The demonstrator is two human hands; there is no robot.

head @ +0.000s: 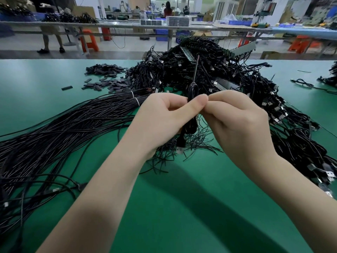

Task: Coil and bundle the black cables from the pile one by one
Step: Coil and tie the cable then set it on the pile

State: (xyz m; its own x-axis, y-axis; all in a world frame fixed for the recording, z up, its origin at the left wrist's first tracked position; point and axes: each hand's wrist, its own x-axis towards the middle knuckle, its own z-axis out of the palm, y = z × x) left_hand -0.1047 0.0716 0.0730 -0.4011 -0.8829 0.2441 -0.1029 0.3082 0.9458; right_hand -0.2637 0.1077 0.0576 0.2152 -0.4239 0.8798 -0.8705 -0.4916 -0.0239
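Item: coiled black cable (190,123), being held upright above the green counter (182,198), in front of the cable pile (209,73). Left hand (164,115) is gripping the coil at mid-height, thumb pressing across it. Right hand (237,121) is pinching at the same spot, fingertips meeting the left thumb. A thin end is sticking up from the coil; a white connector (180,150) is hanging below. Loose straight cables (63,128) are lying left; dark sleeves (107,77) are lying beyond.

two bare hands (164,115), forearms uncovered, no sleeves or gloves visible.
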